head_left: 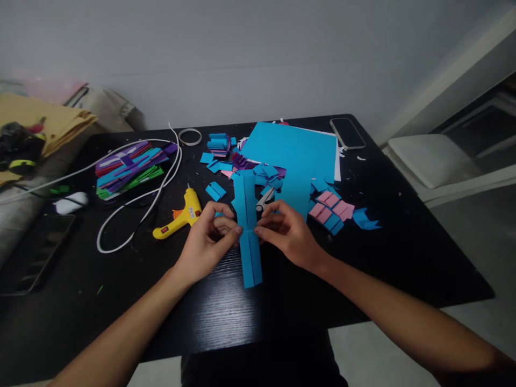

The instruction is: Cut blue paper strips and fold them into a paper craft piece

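A long blue paper strip [250, 258], creased lengthwise and across its middle, is held upright above the black table. My left hand [212, 234] pinches its left edge at the middle crease between thumb and fingers. On the opposite edge, at the same height, my right hand [288, 234] pinches it too. Behind the strip lie scissors [265, 199], partly hidden by paper and my right hand. Small folded blue paper pieces [216, 191] are scattered around. A yellow glue gun [187, 215] lies just left of my left hand.
Large blue sheets [294, 148] lie at the back, with a phone [347, 133] to their right. Pink and blue folded pieces [330, 209] sit on the right. At left are coloured paper strips [131, 166], a white cable [107, 228], a tape ring [190, 137] and a dark tablet [34, 252].
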Demonstrator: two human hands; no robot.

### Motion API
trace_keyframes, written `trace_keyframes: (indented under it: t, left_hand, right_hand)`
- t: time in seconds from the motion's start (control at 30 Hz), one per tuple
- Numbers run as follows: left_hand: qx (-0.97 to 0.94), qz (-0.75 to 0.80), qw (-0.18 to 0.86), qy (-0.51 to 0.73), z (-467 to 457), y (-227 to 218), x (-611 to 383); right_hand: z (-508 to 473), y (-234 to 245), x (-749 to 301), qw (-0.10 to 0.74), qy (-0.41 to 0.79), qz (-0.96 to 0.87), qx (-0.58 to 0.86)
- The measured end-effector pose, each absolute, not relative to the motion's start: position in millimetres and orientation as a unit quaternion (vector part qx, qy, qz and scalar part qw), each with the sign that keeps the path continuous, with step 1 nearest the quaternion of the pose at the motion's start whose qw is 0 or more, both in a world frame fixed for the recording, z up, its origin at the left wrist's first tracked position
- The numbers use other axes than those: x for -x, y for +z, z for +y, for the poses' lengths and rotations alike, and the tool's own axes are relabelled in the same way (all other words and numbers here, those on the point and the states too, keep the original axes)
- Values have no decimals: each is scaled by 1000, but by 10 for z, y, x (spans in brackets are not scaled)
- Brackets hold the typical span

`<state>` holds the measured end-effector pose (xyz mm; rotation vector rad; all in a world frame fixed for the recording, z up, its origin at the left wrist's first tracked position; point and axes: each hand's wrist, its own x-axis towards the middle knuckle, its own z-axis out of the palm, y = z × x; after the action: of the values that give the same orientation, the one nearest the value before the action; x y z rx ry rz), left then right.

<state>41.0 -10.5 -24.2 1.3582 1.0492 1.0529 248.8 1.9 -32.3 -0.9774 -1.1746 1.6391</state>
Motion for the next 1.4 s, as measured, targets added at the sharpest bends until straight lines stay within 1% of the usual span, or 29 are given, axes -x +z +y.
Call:
trace_keyframes:
  t: [0.1, 0.23, 0.4, 0.57, 0.8, 1.0, 1.4]
  left_hand:
    - [-596, 434, 505, 449, -115, -239, -415]
    - [-642, 447, 451, 430, -110, -197, -421]
    - [-639, 453, 447, 432, -108, -182, -440]
    - [-644, 465, 413, 444, -127, -165, -441]
    - [-675, 476, 344, 446, -171, -133, -409]
    - [-710, 471, 272, 447, -194, -142, -394]
    - [-730, 432, 240, 472, -171, -25, -428]
  right_hand:
    - [-7, -299, -2480, 443, 633, -502, 388]
    - [-10, -292, -2479, 442, 619, -520, 388]
    - [-8, -336, -2483, 440, 603, -531, 402]
    - [-48, -318, -2487, 454, 558, -551, 422]
    - [-77, -274, -2499, 484, 478, -605, 415]
    - [-76, -261, -2519, 496, 445, -637, 388]
    - [-78, -226, -2532, 491, 397, -673, 385]
